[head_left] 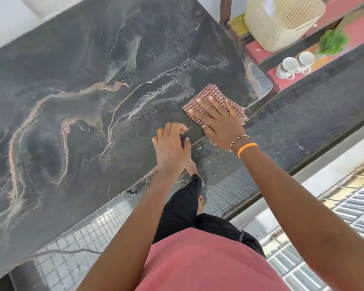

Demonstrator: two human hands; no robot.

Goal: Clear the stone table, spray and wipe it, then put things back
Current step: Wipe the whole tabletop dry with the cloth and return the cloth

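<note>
The right hand [216,118] is lying flat with fingers spread, pressing a checked cloth [213,95] onto the stone table [72,91] near its front edge. The left hand [171,144] is resting loosely curled at that edge, gripping nothing I can make out. Two white mugs [296,65] are sitting on the red ledge [259,53] beyond, their contents unclear.

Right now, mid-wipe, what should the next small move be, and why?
Probably sweep the checked cloth leftward across the stone table. The right hand presses it flat near the table's near right edge, and nearly all the bare surface lies to the left. The left hand rests at the near edge, seemingly bracing.
</note>
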